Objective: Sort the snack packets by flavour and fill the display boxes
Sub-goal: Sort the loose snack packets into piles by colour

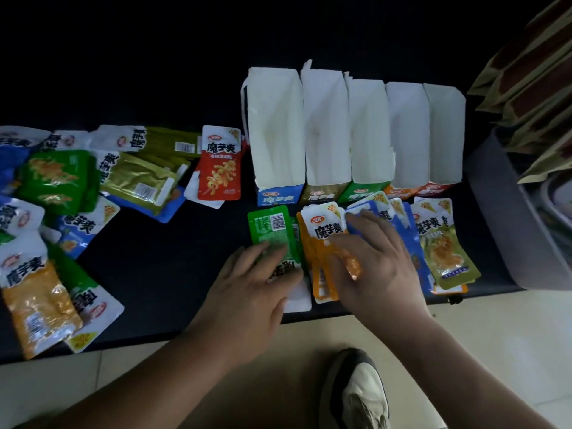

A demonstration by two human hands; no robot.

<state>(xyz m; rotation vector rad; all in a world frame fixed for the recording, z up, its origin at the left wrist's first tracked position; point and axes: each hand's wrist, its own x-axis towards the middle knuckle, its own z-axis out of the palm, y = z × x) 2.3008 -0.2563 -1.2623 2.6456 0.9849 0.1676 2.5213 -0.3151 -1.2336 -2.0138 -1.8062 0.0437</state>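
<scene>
Several white display boxes (325, 125) stand in a row at the back of the black table, open ends toward me, with blue, gold, green, orange and red fronts. In front of them lie sorted stacks: green packets (268, 230), orange packets (322, 239), blue packets (399, 224) and olive packets (445, 246). My left hand (250, 289) rests with flat fingers on the green stack. My right hand (374, 261) lies spread over the orange and blue stacks, fingers touching the packets. A loose pile of mixed packets (71, 193) covers the table's left side, with a red packet (220, 164) at its right edge.
A grey bin (510, 218) stands at the right beside the table, with brown paper bags (532, 72) above it. The table's front edge (325, 314) runs just under my wrists. My shoe (362, 394) is on the pale floor below.
</scene>
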